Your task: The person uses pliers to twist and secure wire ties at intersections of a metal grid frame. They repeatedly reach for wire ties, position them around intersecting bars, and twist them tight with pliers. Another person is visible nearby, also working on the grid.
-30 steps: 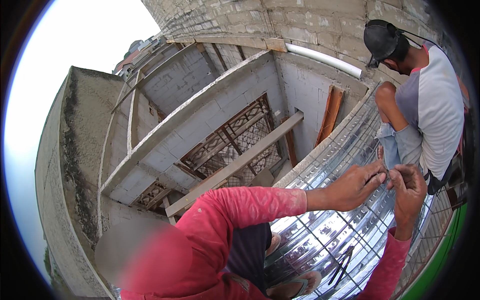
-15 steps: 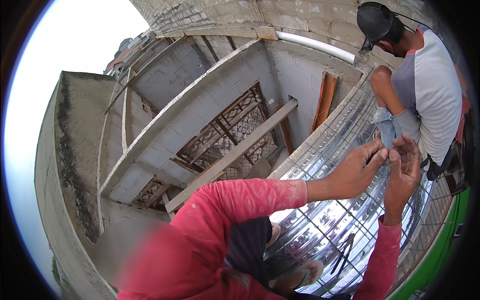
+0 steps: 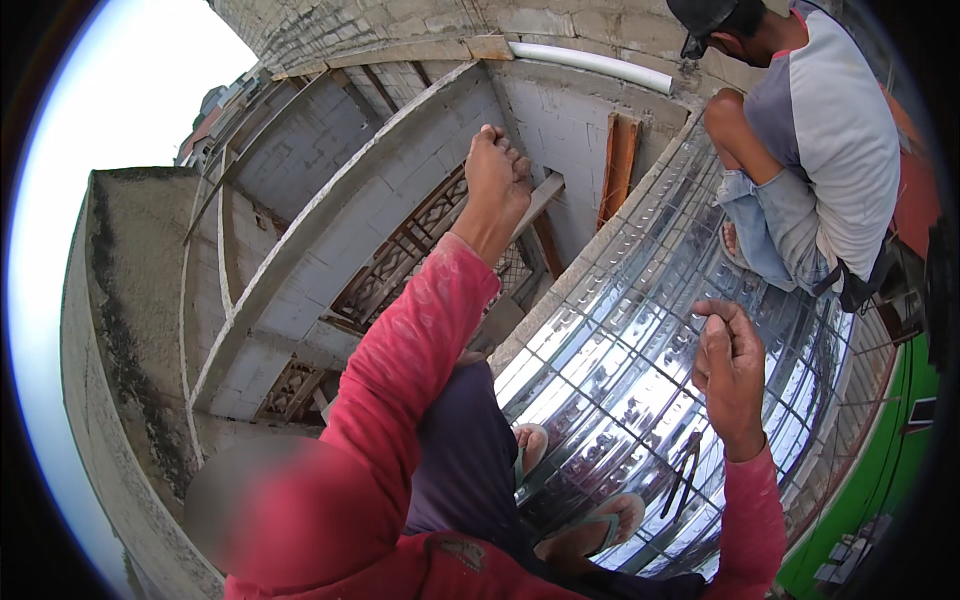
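My left hand (image 3: 497, 185), in a red sleeve, is raised over the roofless rooms, its fingers curled closed. Whatever it may hold is too small to make out. My right hand (image 3: 733, 375) hovers above the wire mesh (image 3: 590, 385), thumb and forefinger bent toward each other in a pinch; I cannot make out anything between them. Shiny, ribbed metal sheeting (image 3: 640, 425) lies under the mesh. Below my right hand, a tool with two slim dark handles (image 3: 683, 475), like pincers, rests on the mesh, touched by neither hand.
A person in a cap and a grey-white shirt (image 3: 845, 140) crouches at the far right of the sheeting. Left of the mesh, a wall edge drops to rooms with a concrete beam (image 3: 330, 225). A white pipe (image 3: 592, 67) lies along the back wall. My sandalled feet (image 3: 590, 530) stand on the sheeting.
My hands were together over the mesh at the right. They have parted: the left swung up and left, the right came down and left. The view has shifted slightly too.
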Available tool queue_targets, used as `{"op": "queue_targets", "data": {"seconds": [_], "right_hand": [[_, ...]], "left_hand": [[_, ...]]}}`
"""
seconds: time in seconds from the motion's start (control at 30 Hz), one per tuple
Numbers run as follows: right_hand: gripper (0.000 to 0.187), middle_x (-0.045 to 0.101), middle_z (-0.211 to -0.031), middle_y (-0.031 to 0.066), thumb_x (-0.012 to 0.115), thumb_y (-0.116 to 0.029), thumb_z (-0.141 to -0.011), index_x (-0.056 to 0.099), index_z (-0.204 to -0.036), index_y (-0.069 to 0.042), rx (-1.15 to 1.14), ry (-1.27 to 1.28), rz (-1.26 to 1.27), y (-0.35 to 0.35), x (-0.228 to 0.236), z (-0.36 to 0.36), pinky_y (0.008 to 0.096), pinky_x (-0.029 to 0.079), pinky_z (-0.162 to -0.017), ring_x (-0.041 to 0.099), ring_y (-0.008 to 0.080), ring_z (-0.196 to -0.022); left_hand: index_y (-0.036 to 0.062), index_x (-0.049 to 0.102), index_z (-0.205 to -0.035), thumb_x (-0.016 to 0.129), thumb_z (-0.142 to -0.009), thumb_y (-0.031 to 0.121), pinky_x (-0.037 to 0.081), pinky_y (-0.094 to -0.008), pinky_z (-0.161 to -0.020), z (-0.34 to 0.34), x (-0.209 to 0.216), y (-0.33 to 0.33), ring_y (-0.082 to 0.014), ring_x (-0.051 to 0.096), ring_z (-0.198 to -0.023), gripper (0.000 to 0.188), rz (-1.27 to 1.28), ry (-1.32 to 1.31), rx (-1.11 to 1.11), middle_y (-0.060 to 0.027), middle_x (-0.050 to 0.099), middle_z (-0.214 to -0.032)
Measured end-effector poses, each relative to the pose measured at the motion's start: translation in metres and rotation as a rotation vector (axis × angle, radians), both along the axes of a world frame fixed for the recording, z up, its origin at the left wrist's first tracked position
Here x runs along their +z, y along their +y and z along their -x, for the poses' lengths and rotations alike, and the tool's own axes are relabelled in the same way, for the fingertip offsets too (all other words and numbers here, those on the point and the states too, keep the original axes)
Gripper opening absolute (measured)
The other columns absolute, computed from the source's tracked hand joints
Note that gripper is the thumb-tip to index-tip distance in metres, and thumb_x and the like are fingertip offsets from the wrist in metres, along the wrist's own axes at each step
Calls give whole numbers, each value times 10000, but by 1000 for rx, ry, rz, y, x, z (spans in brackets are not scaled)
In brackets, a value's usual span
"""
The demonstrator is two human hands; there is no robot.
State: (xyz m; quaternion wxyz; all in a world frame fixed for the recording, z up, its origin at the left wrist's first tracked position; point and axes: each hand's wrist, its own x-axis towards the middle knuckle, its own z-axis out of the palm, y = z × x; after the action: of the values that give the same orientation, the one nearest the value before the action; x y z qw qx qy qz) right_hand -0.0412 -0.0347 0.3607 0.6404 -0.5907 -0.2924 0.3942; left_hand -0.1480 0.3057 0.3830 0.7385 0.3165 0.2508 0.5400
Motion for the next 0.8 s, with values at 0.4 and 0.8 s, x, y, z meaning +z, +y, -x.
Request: {"op": "queue_targets", "data": {"seconds": [0.4, 0.8], "right_hand": [[296, 333, -622, -103, 461, -316, -1082, 570, -1016, -48, -63, 79, -126, -22, 34, -20, 170, 249, -464, 292, -2, -493], [425, 605, -667, 79, 488, -349, -1071, 629, -964, 38, 524, -345, -243, -43, -2, 67, 280, 475, -528, 541, 113, -521]], "left_hand": [[73, 501, -986, 454, -1071, 201, 333, -233, -435, 14, -19, 28, -84, 356, -537, 161, 9, 26, -13, 10, 413, -728], [85, 521, -978, 445, -1082, 232, 359, -232, -453, 8, -67, 45, -77, 392, -549, 196, 109, 21, -66, 20, 439, -717]]}}
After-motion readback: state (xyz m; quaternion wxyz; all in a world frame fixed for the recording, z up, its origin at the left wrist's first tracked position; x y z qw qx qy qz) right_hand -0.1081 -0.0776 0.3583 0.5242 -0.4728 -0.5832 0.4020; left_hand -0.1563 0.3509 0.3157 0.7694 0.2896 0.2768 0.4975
